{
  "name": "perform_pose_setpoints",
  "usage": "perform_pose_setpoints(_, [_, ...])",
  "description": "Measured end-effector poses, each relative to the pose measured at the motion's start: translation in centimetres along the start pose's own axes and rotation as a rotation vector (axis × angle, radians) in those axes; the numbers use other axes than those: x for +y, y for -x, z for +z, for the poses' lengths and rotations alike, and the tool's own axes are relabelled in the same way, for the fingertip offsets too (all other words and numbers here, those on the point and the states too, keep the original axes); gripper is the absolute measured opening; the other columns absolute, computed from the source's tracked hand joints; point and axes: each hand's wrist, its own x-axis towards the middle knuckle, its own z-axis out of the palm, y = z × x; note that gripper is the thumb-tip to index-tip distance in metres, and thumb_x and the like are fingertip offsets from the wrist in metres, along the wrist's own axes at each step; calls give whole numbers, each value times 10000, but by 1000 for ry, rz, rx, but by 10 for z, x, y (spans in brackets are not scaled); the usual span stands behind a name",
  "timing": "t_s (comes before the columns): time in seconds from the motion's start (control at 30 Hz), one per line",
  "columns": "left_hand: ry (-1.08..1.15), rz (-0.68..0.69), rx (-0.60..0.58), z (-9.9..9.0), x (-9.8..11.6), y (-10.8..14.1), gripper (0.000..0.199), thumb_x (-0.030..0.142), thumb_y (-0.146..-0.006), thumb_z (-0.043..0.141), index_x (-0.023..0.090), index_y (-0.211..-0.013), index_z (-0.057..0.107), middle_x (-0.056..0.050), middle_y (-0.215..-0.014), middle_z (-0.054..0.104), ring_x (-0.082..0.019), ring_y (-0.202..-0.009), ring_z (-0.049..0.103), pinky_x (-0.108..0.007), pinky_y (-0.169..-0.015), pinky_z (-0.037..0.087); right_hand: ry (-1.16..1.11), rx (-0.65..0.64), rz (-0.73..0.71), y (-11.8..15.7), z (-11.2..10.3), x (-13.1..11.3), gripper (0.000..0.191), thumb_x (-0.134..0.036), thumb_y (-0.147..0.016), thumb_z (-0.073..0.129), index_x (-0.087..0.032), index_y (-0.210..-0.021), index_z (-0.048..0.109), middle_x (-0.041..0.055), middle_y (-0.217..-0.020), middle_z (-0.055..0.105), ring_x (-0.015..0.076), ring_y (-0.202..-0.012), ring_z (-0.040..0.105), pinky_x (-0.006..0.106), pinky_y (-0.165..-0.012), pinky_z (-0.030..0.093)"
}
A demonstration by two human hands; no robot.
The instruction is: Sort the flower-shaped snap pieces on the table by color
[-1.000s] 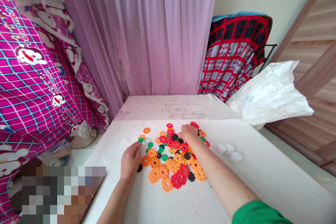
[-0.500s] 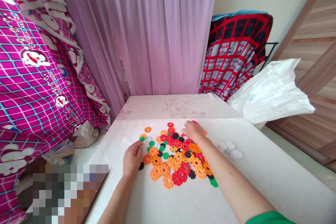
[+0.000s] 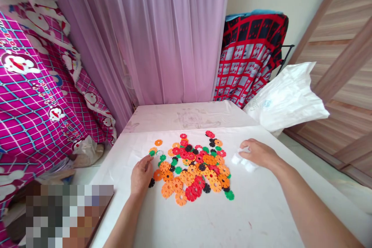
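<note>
A loose pile of plastic notched discs (image 3: 192,178) in orange, red, black, green and white lies on the white table. My left hand (image 3: 141,173) rests at the pile's left edge, fingers loosely bent and holding nothing that I can see. Its fingertips are close to a green disc (image 3: 152,153), and a black disc (image 3: 151,182) lies beside it. To the right of the pile, my right hand (image 3: 258,154) pinches a white disc (image 3: 245,149) low over a small group of white discs (image 3: 248,165). The fingers partly cover that group.
Behind the white table (image 3: 261,213) hangs a purple curtain (image 3: 174,38). A white plastic bag (image 3: 293,99) juts out at the right edge, near a chair draped in a red-and-black cloth (image 3: 247,58). Pink patterned fabric (image 3: 52,93) hangs at the left.
My right hand has moved right, from the far side of the pile to the white discs, carrying a white disc. My left hand stays by the pile. The view has shifted slightly.
</note>
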Motion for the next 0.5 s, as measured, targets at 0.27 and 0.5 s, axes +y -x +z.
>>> perform_pose_setpoints(0.27, [-3, 13, 3, -1, 1, -1, 318, 277, -822, 451, 221, -972, 725, -45, -1137, 733, -218, -1054, 676, -344, -954, 523, 14, -3, -39, 6, 12, -6, 202, -347, -732, 594, -242, -874, 691, 31, -977, 671, 187, -868, 647, 261, -723, 440])
perform_pose_setpoints(0.5, [-7, 8, 15, -1, 0, -1, 293, 272, -818, 476, 241, -961, 730, -30, -1143, 731, -216, -1030, 684, -338, -929, 536, -10, 36, -28, 7, 11, -5, 293, -316, -750, 603, -232, -1014, 698, 51, -1076, 669, 194, -885, 651, 264, -733, 453])
